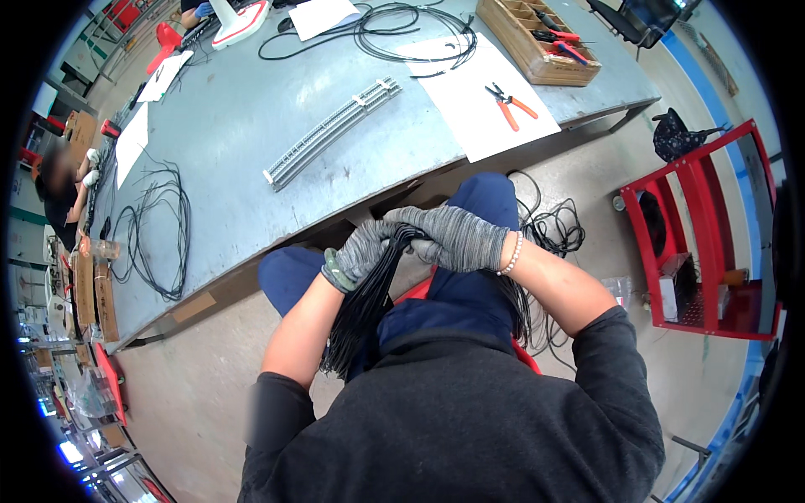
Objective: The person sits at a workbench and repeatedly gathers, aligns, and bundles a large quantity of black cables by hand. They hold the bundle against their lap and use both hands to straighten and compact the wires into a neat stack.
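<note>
A thick bundle of black wires (367, 312) hangs over my lap, its loose ends fanning down on the left. My left hand (366, 250), in a grey knitted glove, is closed around the bundle near its upper bend. Close against it, my right hand (463, 235), gloved the same way, also grips the wires at that bend; its fingertips are partly hidden. More dark wires fall past my right thigh toward coiled cables (553, 228) on the floor. Beyond my hands, a grey slotted terminal strip (334, 132) lies on the metal table (226, 168).
Orange-handled wire strippers (510, 106) rest on white paper (470, 126). A wooden tool box (537, 50) stands at the table's far right. Black cable coils (159, 226) lie at its left end. A red cart (700, 243) stands to the right; a co-worker (63, 193) is at far left.
</note>
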A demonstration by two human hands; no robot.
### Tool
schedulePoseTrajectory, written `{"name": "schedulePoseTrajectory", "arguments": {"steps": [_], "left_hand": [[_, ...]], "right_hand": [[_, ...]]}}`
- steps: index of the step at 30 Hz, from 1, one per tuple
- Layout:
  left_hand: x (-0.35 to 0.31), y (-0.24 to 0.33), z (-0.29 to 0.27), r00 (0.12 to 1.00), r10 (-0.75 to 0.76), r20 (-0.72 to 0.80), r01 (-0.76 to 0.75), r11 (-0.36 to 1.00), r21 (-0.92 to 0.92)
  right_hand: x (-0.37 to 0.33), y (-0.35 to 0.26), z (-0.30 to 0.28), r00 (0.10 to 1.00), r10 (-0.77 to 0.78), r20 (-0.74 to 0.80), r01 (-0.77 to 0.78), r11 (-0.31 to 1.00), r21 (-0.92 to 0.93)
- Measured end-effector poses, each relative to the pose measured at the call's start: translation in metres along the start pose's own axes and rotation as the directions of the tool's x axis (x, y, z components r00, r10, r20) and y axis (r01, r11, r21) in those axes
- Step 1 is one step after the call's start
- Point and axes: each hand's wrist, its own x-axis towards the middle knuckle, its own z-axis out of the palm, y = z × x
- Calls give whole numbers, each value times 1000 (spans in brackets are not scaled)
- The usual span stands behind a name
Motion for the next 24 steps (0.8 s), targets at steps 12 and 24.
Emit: {"name": "schedulePoseTrajectory", "arguments": {"steps": [12,24], "left_hand": [[-10,81,-36,994,84,65,-103,598,795],[-56,120,30,996,-22,-91,86,614,785]], "right_hand": [[8,-12,-4,989,145,28,-144,988,-55],[10,-4,-11,993,52,105,-65,990,126]]}}
